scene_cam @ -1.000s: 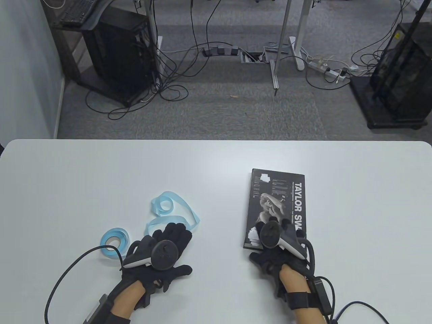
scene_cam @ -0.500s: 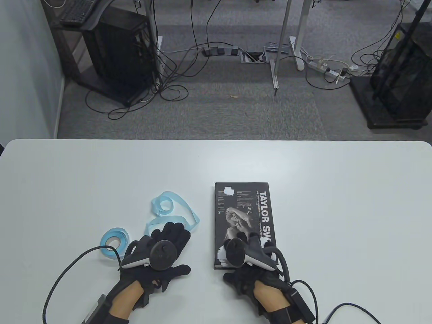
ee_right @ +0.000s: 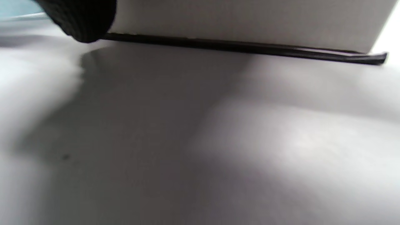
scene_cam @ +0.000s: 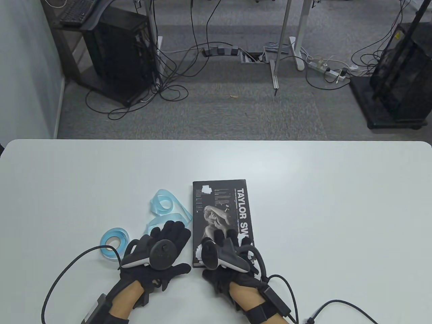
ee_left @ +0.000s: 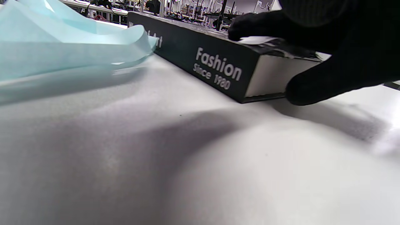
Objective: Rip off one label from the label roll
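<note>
The light blue label roll (scene_cam: 114, 241) lies on the white table (scene_cam: 303, 189) at the near left. Its loose strip (scene_cam: 165, 206) curls away to the right in loops. My left hand (scene_cam: 170, 234) lies flat and open on the table, fingers over the near end of the strip. My right hand (scene_cam: 224, 236) holds the near end of a black book (scene_cam: 221, 206), fingers on its cover and thumb at its page edge. In the left wrist view the strip (ee_left: 62, 47) touches the book's spine (ee_left: 215, 67), and the right thumb (ee_left: 328, 81) is at the book's end. The right wrist view shows the book's page edge (ee_right: 250, 18).
The book lies lengthwise right beside the strip and my left hand. White paper pieces (scene_cam: 199, 253) lie on its near cover. Glove cables (scene_cam: 67, 270) trail off the table's near edge. Beyond the far edge is a floor with cables and desk legs.
My right hand has slid the book leftward across the table until it sits against the strip and my left hand. The left hand and the roll have stayed put.
</note>
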The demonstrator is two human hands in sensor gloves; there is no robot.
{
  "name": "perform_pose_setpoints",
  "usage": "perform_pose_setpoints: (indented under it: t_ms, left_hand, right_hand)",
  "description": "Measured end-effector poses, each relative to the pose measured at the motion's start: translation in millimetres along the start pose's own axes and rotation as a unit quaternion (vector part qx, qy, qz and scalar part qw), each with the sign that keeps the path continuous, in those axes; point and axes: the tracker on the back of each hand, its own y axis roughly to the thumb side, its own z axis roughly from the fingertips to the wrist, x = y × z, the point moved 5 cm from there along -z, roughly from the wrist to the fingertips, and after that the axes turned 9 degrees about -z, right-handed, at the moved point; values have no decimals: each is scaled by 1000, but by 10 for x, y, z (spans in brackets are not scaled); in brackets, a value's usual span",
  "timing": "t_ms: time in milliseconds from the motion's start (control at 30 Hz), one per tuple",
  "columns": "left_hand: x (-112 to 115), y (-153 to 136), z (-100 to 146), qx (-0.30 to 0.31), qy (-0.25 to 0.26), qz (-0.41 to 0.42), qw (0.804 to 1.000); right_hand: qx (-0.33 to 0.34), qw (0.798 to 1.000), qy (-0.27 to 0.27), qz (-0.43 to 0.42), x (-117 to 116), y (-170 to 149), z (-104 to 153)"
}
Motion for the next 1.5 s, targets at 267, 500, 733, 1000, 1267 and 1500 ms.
perform_pose_setpoints:
  t_ms: [267, 500, 733, 1000, 1267, 1500]
  left_hand:
    - [42, -18, 22, -1, -8, 1, 1000]
    - [44, -109, 84, -14, -11, 4, 1000]
    - [11, -273, 142, -44, -10, 3, 999]
    - [-82, -615, 378, -117, -6, -21, 993]
    - [-82, -1067, 764, -204, -26, 1, 979]
    - [-48, -1393, 1049, -253, -24, 28, 967]
  right_hand:
    - [-4, 1000, 2, 12, -49, 35, -31]
    - [20, 997, 12, -74, 66, -110, 42]
    - [21, 988, -33, -147, 298, -577, 200]
    - [-43, 976, -82, -197, 540, -1292, 300]
    - [-76, 966, -98, -229, 566, -1634, 343]
    - [-84, 961, -100, -246, 570, -1732, 350]
